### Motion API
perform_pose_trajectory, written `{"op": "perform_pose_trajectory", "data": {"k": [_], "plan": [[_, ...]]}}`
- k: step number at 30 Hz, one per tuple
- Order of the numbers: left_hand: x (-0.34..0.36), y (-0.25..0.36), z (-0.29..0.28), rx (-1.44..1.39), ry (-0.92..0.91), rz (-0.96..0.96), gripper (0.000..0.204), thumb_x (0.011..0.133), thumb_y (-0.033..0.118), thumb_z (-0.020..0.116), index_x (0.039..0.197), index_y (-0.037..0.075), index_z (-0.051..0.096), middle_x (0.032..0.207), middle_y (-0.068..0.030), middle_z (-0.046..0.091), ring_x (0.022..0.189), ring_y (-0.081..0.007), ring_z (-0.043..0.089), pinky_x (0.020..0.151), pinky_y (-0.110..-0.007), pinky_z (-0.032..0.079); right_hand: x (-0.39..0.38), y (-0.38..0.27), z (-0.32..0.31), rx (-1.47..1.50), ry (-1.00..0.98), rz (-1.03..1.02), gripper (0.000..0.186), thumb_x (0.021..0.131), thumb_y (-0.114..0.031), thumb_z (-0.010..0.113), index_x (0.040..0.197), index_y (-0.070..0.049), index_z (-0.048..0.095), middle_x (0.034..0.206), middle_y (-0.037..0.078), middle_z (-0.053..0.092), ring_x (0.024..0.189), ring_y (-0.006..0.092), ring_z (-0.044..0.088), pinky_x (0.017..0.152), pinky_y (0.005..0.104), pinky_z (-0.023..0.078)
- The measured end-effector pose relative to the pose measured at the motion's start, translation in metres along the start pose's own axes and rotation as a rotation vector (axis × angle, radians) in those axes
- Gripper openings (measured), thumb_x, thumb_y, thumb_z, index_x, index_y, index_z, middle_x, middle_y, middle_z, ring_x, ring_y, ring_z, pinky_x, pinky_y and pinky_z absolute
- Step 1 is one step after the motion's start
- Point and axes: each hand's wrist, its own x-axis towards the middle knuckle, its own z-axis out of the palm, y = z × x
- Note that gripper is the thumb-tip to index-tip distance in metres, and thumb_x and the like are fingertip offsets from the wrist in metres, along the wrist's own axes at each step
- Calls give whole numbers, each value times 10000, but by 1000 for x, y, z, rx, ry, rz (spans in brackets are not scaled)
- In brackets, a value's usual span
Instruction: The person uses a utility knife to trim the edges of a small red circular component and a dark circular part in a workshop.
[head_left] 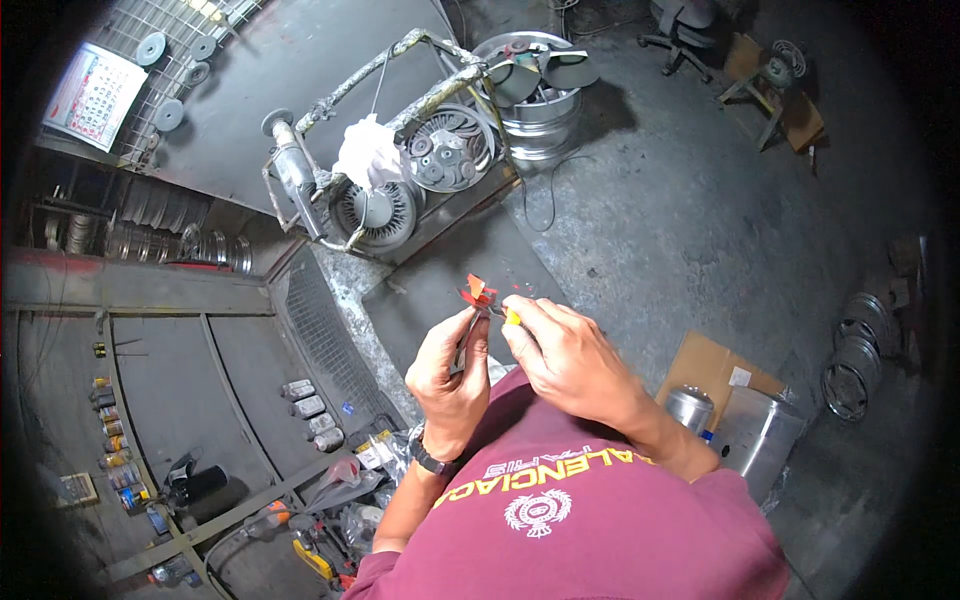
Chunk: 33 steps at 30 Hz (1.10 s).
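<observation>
One red piece [477, 292] is jutting up from the fingertips of the left grip [447, 375], which is standing narrow, thumb against fingers, and is apparently pinching it. Just beside it, the right grip [572, 360] is squeezing a small yellow piece [513, 317]; whether the two pieces are touching, I cannot tell. Both grips are working close together in front of the maroon shirt [640, 510], well above the floor [640, 240]. Farther off, a white cloth [370, 152] is hanging near a spoked wheel [398, 222]. The step in hand is seemingly involving close, two-handed fingerwork on the red piece. The next move is probably calling for a steady left pinch and small, light motions from the right, since the red piece is looking thin and could be bending or slipping under a harder push.
</observation>
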Motion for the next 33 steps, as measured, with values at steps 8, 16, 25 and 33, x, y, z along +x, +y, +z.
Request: {"op": "perform_pose_trajectory", "data": {"k": [8, 16, 25, 33], "plan": [[-1, -4, 1, -15, -1, 30, 257, 950, -42, 806, 1204, -20, 775, 1028, -105, 797, 908, -124, 744, 800, -269, 575, 2, 9, 11, 2, 23, 33, 273, 1056, -145, 627, 1252, 46, 625, 1059, 235, 694, 955, 405, 700, 863, 488, 562], [-4, 1, -2, -241, 5, -113, 241, 967, -55, 790, 1203, -29, 753, 1083, -96, 785, 991, -119, 735, 870, -266, 587, 10, 14, -6, 453, 57, 212, 260, 997, -168, 774, 1201, -26, 696, 1073, 127, 733, 918, 253, 707, 787, 387, 568], [3, 17, -1, -605, -111, -390, 240, 1021, 12, 770, 1248, -48, 719, 1106, -56, 777, 988, -90, 706, 883, -255, 582, 13, 28, -11, 776, -29, 339, 181, 1015, -60, 774, 1153, 23, 692, 1011, -7, 711, 961, 62, 630, 873, 270, 545], [9, 13, 2, -556, -142, -495, 223, 1079, 121, 726, 1227, -43, 752, 1080, -40, 783, 947, -81, 697, 852, -261, 587, 15, 25, -6, 84, 211, 108, 367, 1015, -90, 702, 1350, -3, 581, 1169, 195, 678, 1009, 342, 722, 928, 450, 567]]}}
